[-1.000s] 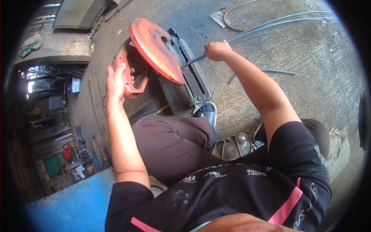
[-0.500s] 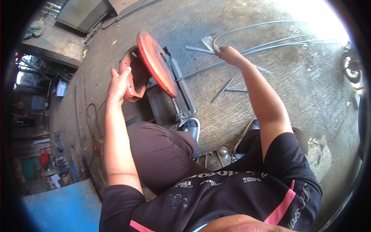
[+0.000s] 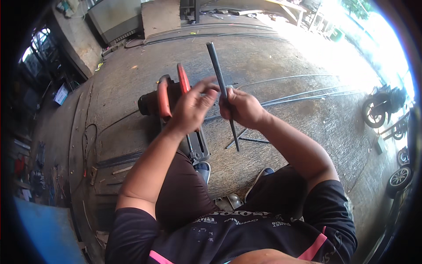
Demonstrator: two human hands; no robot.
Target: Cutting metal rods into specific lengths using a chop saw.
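Harsh daylight pours in from the far right, bleaching part of the rough floor [image 3: 334, 123] to white and washing out the green foliage [image 3: 357, 7] beyond; a bluish glow fringes the lens edge there. Light falls off sharply to the left, where the scene sinks into deep shadow broken by a small bright patch at the far side. At center, softer light shows the right hand [image 3: 245, 108] and a grey metal bar [image 3: 215, 61] fairly clearly, while motion smears the fingers of the left hand [image 3: 193, 108]. A blue panel [image 3: 44, 229], near left, appears dim and soft-edged. Fisheye distortion bows straight lines toward a black, rounded border.
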